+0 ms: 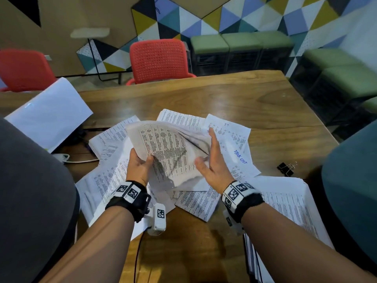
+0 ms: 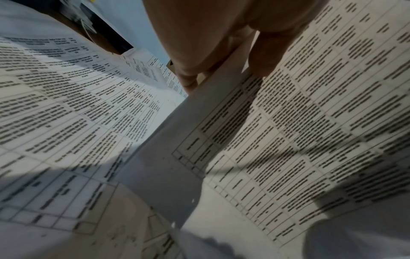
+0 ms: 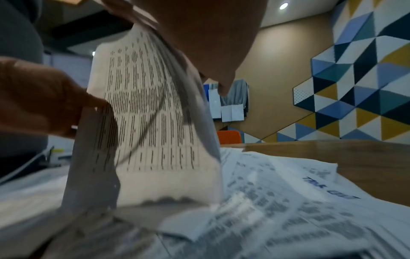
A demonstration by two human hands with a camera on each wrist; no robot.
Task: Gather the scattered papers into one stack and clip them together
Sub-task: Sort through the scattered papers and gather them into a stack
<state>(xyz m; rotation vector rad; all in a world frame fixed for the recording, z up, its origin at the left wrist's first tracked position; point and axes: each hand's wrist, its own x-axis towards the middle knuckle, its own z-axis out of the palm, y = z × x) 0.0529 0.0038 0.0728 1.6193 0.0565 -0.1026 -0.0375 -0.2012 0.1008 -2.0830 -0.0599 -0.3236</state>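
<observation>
Over the middle of the wooden table (image 1: 244,99), both hands hold up a bent bundle of printed sheets (image 1: 169,152). My left hand (image 1: 142,163) grips its left edge, with the thumb (image 2: 266,57) on the printed face and the fingers (image 2: 188,73) behind. My right hand (image 1: 211,154) lies flat against the right edge with straight fingers. The bundle (image 3: 150,113) hangs under that hand (image 3: 199,35) in the right wrist view. More printed papers (image 1: 106,176) lie scattered beneath, one with blue handwriting (image 1: 240,158). Black binder clips (image 1: 285,169) sit on the table to the right.
A thicker pile of sheets (image 1: 285,203) lies at the front right edge. A blank white sheet (image 1: 49,113) leans at the left, above a white cable and plug block (image 1: 63,157). Red chairs (image 1: 159,60) and green stools (image 1: 240,50) stand beyond the table.
</observation>
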